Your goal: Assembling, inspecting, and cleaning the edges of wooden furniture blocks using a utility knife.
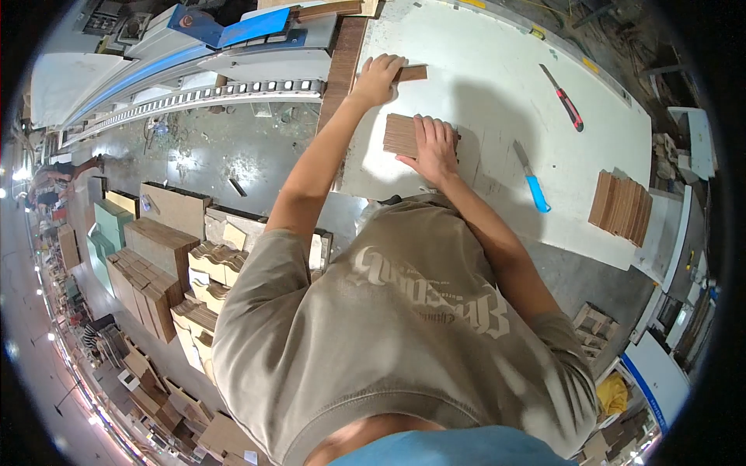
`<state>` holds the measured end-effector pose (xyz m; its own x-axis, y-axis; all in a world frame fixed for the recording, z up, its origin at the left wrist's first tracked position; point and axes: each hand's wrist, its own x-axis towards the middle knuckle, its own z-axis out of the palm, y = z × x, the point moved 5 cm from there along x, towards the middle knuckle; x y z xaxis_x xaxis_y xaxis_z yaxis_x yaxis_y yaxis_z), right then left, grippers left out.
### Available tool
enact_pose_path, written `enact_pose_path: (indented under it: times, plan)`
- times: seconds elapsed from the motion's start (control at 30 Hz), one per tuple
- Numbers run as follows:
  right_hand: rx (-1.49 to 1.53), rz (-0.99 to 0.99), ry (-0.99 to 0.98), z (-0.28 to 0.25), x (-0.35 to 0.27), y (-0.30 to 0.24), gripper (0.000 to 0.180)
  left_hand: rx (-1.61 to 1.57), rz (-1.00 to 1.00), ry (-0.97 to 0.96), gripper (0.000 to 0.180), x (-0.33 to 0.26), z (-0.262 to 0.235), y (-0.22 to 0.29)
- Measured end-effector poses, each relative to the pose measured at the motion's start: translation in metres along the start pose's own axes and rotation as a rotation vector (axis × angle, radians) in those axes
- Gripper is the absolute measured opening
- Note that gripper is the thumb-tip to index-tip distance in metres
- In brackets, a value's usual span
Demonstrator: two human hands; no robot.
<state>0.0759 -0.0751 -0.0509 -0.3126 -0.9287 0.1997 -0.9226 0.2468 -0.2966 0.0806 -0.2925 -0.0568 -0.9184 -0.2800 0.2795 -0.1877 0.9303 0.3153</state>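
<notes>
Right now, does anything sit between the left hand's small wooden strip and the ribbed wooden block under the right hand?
Nothing visible does. Only bare white tabletop lies between the small wooden strip at the left hand and the ribbed wooden block under the right hand.

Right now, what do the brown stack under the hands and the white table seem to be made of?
Brown stack: probably thin wood or veneer pieces; matt brown with fine lines like grain. White table: seemingly a painted or laminated board; smooth, matt white, scuffed.
</notes>
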Motion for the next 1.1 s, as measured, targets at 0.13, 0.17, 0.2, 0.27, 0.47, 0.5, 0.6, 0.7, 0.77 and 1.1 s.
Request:
enact_pose_path:
  times: [0.13, 0.17, 0.2, 0.27, 0.47, 0.5, 0.6, 0.7, 0.77, 1.1]
  plan:
    - [-0.034, 0.077, -0.133, 0.006, -0.006, 0.006, 0.103, -1.010, -0.277, 0.021, 0.070, -0.059, 0.010, 0.015]
    - [-0.031, 0.093, -0.134, 0.007, -0.006, 0.006, 0.103, -1.248, -0.353, 0.081, 0.073, -0.079, 0.014, 0.020]
    - [-0.033, 0.114, -0.122, 0.008, -0.008, 0.007, 0.103, -1.298, -0.387, 0.075, 0.076, -0.097, 0.017, 0.034]
    - [0.004, 0.147, -0.120, 0.011, -0.010, 0.005, 0.105, -1.438, -0.405, 0.059, 0.085, -0.125, 0.023, 0.049]
    - [-0.038, 0.160, -0.125, 0.005, 0.001, -0.003, 0.111, -1.532, -0.427, 0.124, 0.083, -0.135, 0.035, 0.077]
    - [-0.047, 0.163, -0.156, 0.005, 0.003, -0.001, 0.112, -1.530, -0.423, 0.128, 0.083, -0.134, 0.036, 0.079]
    - [-0.057, 0.155, -0.162, 0.005, 0.005, 0.000, 0.107, -1.515, -0.415, 0.143, 0.083, -0.131, 0.035, 0.081]
    - [-0.068, 0.157, -0.189, 0.004, 0.006, 0.001, 0.105, -1.472, -0.420, 0.140, 0.085, -0.130, 0.031, 0.079]
    - [-0.073, 0.161, -0.177, 0.003, 0.006, 0.003, 0.104, -1.409, -0.426, 0.118, 0.089, -0.129, 0.027, 0.076]
    - [0.229, 0.199, 0.060, -0.010, -0.027, 0.046, 0.110, -0.781, -0.280, -0.082, 0.098, -0.044, -0.023, 0.135]
